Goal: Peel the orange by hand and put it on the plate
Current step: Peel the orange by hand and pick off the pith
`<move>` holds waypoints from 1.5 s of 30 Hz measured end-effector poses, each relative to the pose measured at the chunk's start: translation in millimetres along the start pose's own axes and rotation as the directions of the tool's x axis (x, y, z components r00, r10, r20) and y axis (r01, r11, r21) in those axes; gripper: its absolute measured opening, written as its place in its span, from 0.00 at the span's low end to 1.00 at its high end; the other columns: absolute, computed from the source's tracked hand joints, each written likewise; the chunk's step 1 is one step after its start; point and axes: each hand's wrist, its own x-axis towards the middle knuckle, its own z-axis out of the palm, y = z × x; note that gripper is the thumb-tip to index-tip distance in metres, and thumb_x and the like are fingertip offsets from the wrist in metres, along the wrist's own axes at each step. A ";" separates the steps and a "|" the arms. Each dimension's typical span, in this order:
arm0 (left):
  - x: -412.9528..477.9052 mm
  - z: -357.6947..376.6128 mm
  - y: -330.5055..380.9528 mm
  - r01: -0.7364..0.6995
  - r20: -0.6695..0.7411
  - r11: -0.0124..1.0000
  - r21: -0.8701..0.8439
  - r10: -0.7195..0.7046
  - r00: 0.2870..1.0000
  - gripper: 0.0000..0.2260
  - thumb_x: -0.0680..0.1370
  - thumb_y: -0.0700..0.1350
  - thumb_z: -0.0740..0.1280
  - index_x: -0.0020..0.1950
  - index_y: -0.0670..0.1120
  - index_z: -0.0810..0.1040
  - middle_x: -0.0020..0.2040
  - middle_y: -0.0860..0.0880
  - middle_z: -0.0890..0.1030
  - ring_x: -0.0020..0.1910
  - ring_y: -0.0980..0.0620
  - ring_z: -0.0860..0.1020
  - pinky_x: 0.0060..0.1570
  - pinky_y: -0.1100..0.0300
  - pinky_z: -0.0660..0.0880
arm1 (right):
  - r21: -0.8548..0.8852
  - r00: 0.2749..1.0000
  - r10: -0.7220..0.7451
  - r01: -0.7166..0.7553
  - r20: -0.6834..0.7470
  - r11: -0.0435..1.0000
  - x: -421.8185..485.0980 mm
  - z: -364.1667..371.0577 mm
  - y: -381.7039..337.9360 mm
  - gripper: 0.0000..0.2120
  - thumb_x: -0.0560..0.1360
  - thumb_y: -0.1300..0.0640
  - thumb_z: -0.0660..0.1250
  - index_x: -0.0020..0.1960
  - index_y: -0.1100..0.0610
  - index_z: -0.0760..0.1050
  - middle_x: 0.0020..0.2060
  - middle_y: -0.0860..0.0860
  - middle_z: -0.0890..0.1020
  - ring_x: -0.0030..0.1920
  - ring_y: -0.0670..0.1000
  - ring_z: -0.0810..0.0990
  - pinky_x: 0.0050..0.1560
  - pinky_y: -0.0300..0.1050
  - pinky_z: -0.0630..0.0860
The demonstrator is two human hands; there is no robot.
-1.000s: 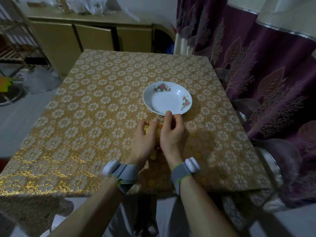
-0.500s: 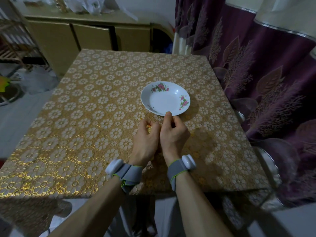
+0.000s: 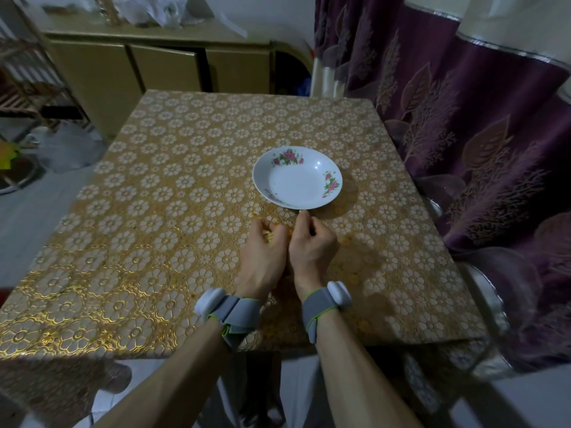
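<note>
Both of my hands are cupped together just in front of the white flowered plate [image 3: 297, 177], which is bare inside. My left hand [image 3: 262, 257] and my right hand [image 3: 312, 245] curl round the orange [image 3: 270, 236], of which only small yellow-orange slivers show between the fingers. My right fingertips reach almost to the plate's near rim. Small orange bits of peel [image 3: 345, 240] lie on the cloth right of my right hand.
The table [image 3: 154, 227] carries a gold floral cloth. A purple curtain [image 3: 463, 134] hangs close along its right edge. A low cabinet [image 3: 160, 66] stands behind the far edge, with a rack and floor clutter at left.
My hands have closed tighter together over the orange, hiding more of it, and stayed just below the plate. The view shifted slightly.
</note>
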 end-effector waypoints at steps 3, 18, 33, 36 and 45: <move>1.4 2.4 0.4 0.056 0.014 0.998 -0.026 -0.056 0.998 0.09 0.76 0.56 0.62 0.47 0.51 0.72 0.42 0.48 0.81 0.41 0.46 0.80 0.47 0.44 0.80 | 0.007 1.000 -0.022 0.022 -0.020 1.000 0.7 0.5 2.5 0.22 0.78 0.61 0.66 0.26 0.54 0.66 0.19 0.43 0.66 0.23 0.42 0.68 0.24 0.33 0.58; 2.2 12.6 13.6 0.055 0.077 0.995 -0.084 -0.049 0.996 0.18 0.74 0.57 0.58 0.48 0.44 0.77 0.41 0.46 0.79 0.41 0.44 0.78 0.44 0.44 0.77 | -0.012 0.987 -0.114 0.113 -0.118 0.994 7.7 -2.2 6.5 0.20 0.76 0.54 0.67 0.27 0.60 0.71 0.21 0.49 0.71 0.23 0.37 0.68 0.24 0.28 0.58; 3.0 -2.0 7.6 0.015 0.361 0.994 -0.106 0.024 0.932 0.18 0.81 0.59 0.60 0.64 0.50 0.75 0.54 0.49 0.80 0.49 0.52 0.80 0.47 0.56 0.79 | -0.040 0.998 0.061 -0.061 -0.008 0.997 37.5 -16.2 4.8 0.25 0.79 0.48 0.65 0.26 0.55 0.67 0.19 0.47 0.69 0.25 0.46 0.69 0.25 0.38 0.59; 4.2 0.8 8.3 0.091 0.375 0.980 -0.175 -0.019 0.927 0.18 0.81 0.58 0.61 0.61 0.45 0.76 0.45 0.46 0.79 0.37 0.51 0.77 0.33 0.59 0.74 | -0.029 0.993 0.117 -0.117 0.001 0.993 37.7 -15.7 1.9 0.26 0.79 0.49 0.65 0.24 0.54 0.64 0.18 0.47 0.70 0.24 0.47 0.67 0.24 0.38 0.57; 18.9 -5.9 2.3 0.270 0.231 0.914 -0.302 -0.205 0.951 0.21 0.82 0.56 0.60 0.62 0.40 0.74 0.47 0.45 0.82 0.42 0.50 0.81 0.40 0.56 0.79 | 0.023 0.994 0.078 -0.080 0.074 0.997 33.3 -24.4 -7.4 0.26 0.80 0.48 0.63 0.26 0.56 0.62 0.18 0.47 0.65 0.23 0.46 0.59 0.28 0.43 0.55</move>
